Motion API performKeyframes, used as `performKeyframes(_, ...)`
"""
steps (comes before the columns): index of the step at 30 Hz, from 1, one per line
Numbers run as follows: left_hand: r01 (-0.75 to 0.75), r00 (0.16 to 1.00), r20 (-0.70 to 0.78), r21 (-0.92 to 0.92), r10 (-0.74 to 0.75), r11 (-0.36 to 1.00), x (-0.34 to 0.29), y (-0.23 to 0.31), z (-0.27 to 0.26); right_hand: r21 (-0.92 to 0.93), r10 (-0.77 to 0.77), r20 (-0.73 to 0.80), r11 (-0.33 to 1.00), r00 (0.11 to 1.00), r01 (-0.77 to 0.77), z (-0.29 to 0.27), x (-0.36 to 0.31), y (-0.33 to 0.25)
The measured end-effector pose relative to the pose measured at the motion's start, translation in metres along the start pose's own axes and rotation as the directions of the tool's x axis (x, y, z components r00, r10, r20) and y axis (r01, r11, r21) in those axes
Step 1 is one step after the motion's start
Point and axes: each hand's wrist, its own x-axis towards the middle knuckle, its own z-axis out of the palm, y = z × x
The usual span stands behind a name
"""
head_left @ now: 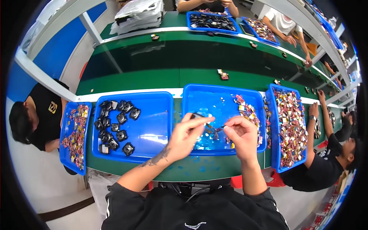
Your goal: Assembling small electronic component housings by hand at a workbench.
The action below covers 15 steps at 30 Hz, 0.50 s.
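Both hands are raised over a blue tray (pixel 191 150) straight in front of me. My left hand (pixel 186 135) is closed on a small black part (pixel 197 115), mostly covered by the fingers. A hand's width to the right, my right hand (pixel 242 133) pinches thumb and forefinger together. A thin dark bit shows at its fingertips, too small to name. Reddish wired components (pixel 249 111) with white and yellow pieces lie in the right side of this tray. Blue scraps and shiny glare cover its middle.
Left of it, another blue tray (pixel 153 126) holds several black square housings (pixel 122 135). Blue bins of wired components (pixel 291 126) (pixel 75 134) stand at either side. One component (pixel 224 75) sits on the green conveyor belt (pixel 153 78). Co-workers sit left, right and opposite.
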Motion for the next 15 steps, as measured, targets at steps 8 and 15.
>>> performKeyframes(8,0.05,0.995,-0.091,0.071,-0.043,0.996,-0.011,0.008,0.005,0.124,0.158,0.098,0.978,0.983,-0.17,0.021,-0.008,0.008)
performKeyframes(15,-0.074,0.997,0.031,0.099,0.072,0.992,-0.013,0.005,-0.005,0.275,0.447,0.48,0.74,0.754,-0.614,0.0,0.014,0.015)
